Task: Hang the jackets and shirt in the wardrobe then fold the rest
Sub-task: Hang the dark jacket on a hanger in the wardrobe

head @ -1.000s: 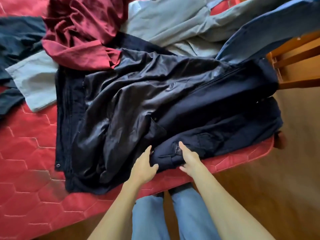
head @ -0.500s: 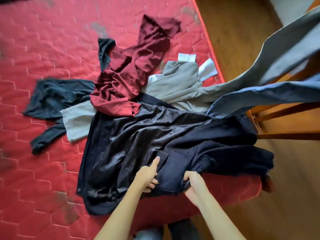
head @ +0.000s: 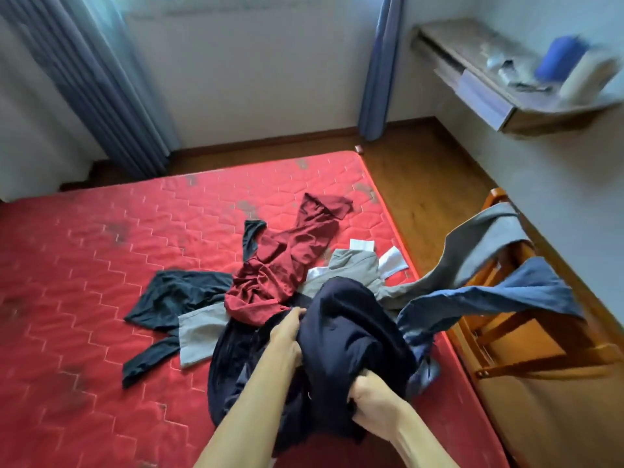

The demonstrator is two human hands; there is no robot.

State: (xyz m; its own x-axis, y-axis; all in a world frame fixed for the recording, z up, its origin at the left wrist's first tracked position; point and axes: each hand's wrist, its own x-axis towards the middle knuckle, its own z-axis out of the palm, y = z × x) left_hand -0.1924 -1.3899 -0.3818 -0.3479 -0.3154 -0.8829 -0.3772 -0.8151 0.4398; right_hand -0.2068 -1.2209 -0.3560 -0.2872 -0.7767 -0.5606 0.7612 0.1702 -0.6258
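Maroon garment (head: 287, 265) touches bunched navy jacket (head: 351, 332) — chair (head: 533, 342) just beside.

Folds of the bunched navy jacket (head: 354, 332) swallow the fingertips of the left hand (head: 287, 332) and the right hand (head: 374, 400). On the wall shelf (head: 459, 37) a blue object (head: 559, 60) and a pale object (head: 589, 79) beside it are blurred past naming. The red mattress (head: 84, 282) runs off the left and bottom edges.

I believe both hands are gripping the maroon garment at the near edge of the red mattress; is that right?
No: the head view shows the left hand and right hand gripping the dark navy jacket; the maroon garment lies behind it on the mattress.
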